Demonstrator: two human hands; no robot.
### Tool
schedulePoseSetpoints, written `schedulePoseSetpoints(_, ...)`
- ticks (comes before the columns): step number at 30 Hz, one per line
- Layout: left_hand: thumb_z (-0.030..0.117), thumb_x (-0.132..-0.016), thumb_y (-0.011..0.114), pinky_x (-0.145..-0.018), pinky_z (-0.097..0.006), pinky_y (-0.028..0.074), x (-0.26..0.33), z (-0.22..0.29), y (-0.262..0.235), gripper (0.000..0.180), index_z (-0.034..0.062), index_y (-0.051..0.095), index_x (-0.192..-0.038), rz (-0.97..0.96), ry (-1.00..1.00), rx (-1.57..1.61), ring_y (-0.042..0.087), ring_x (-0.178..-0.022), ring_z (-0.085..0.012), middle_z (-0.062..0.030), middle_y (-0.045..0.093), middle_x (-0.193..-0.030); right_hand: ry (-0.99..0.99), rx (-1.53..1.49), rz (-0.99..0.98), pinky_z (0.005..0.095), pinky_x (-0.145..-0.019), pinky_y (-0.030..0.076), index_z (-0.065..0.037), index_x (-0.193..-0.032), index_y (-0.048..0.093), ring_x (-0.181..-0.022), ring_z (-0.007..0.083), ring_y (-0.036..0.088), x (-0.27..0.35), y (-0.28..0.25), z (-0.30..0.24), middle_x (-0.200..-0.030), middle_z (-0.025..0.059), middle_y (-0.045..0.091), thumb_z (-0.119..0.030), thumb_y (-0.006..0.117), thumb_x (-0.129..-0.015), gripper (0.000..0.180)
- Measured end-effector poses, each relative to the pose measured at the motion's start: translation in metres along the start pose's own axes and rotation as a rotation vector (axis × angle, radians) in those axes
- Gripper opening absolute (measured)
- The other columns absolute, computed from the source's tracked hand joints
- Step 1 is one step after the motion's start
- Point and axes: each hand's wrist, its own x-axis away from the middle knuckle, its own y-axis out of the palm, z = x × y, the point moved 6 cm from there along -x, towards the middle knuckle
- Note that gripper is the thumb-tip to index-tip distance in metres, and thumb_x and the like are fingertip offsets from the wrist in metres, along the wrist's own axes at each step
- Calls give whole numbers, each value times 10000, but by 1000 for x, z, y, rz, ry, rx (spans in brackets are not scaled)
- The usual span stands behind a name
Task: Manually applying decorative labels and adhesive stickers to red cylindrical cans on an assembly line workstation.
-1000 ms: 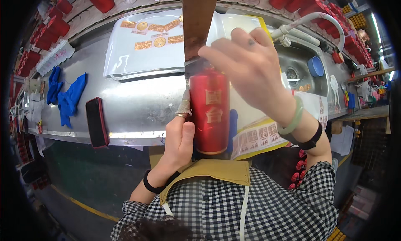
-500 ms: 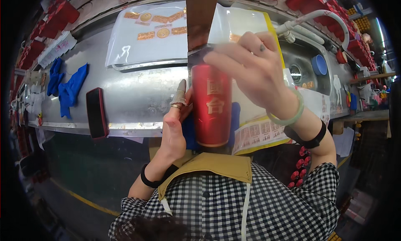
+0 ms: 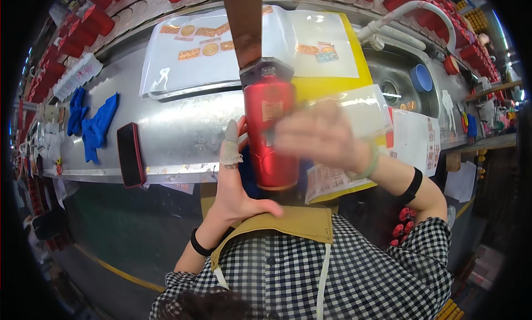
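Note:
A red bottle (image 3: 270, 164) with a dark neck lies in the middle, its base toward me, over something blue. A small gold-toned rectangular patch (image 3: 272, 111) shows on its upper face. My left hand (image 3: 231, 178) is along the bottle's left side, index finger and thumb stretched out; its other fingers partly disappear behind the bottle. That index finger wears a pale finger cot (image 3: 231, 132) and a wrapping. Reaching over the bottle's right side is my right hand (image 3: 327, 134), smeared by motion. Its fingertips are at a small greyish spot on the bottle; whether they hold anything is unclear.
White sheets with gold stickers (image 3: 210, 49) lie behind the bottle, with a yellow folder (image 3: 363, 76) under the right one. A phone (image 3: 130, 153) and blue gloves (image 3: 100, 126) are at left. At right is a sink (image 3: 407, 56) with a blue cup (image 3: 421, 77).
The bottle has turned, so the large gold characters no longer face up and the small patch does. My right hand moved from its top end down to its side. My left thumb swung outward.

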Motion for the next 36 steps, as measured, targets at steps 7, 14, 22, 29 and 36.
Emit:
schedulePoseSetpoints(7, 159, -657, 990, -1080, -424, 508, 1, 15, 15, 1272, -18, 164, -1608, 81, -6, -158, 537, -1357, -335, -216, 367, -1567, 328, -11, 184, 329, -747, 434, -145, -1018, 707, -813, 200, 603, -7, -7, 49, -954, -10, 735, -93, 708, -805, 219)
schedulePoseSetpoints(14, 134, -701, 964, -1063, -407, 518, 3, 6, 15, 1246, -46, 132, -1610, 8, -106, -141, 564, -1337, -336, -235, 392, -1564, -37, -197, -18, 317, -775, 492, -210, -1080, 711, -825, 147, 611, 9, -10, -18, -1045, -54, 703, -157, 691, -805, 281)
schedulePoseSetpoints(22, 137, -689, 970, -1063, -418, 543, 2, 8, 13, 1282, -17, 102, -1620, 54, -66, -107, 577, -1323, -336, -215, 345, -1620, -108, 101, 105, 308, -721, 493, -196, -1016, 720, -785, 141, 610, 5, 5, -1, -1004, -76, 716, -98, 683, -817, 225)
schedulePoseSetpoints(29, 274, -621, 1013, -1079, -430, 524, 5, 10, 7, 1335, -32, 167, -1607, 129, -92, -125, 569, -1333, -336, -230, 394, -1587, 144, 122, 165, 316, -718, 438, -132, -1065, 703, -777, 179, 618, -33, -12, 54, -869, -16, 720, -105, 708, -850, 217)
schedulePoseSetpoints(36, 351, -802, 894, -1130, -463, 411, -19, 33, 1, 1118, -58, 217, -1593, 32, -8, -343, 442, -1416, -373, -268, 368, -1558, 490, -85, 319, 320, -779, 492, -48, -1133, 655, -850, 239, 660, -29, -39, 64, -993, 97, 717, -23, 653, -941, 194)
